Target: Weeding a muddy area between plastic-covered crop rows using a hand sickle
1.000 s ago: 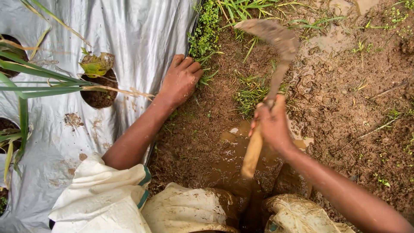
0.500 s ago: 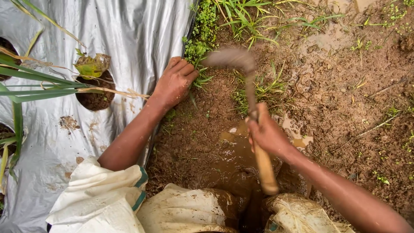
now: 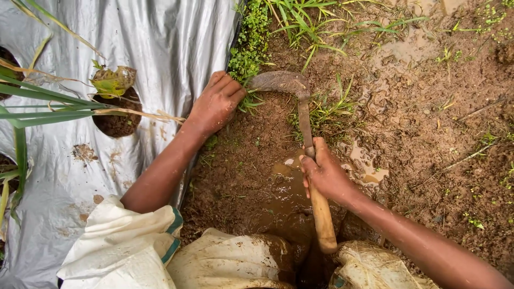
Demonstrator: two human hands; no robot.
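We noted weeding in hand: right hand [image 3: 326, 174] clamped on sickle [image 3: 300, 115] handle, blade at weeds [image 3: 251, 51] just beside mulch sheet [image 3: 160, 48], left hand [image 3: 217, 101] fisted on sheet edge, contents not visible; next stroke, we judged, req'd keeping blade off left-hand fingers.

This is looking like a farm field, out in the open. Silver plastic sheeting [image 3: 160, 48] is covering a raised planting bed, with round holes [image 3: 115, 120] cut into it showing dark soil. Long green leaves [image 3: 32, 107] are reaching across the sheet. Beside it, wet brown mud [image 3: 428, 160] is lying in a furrow, with a puddle [image 3: 284, 187] standing in it and weeds [image 3: 251, 43] growing along the edge.
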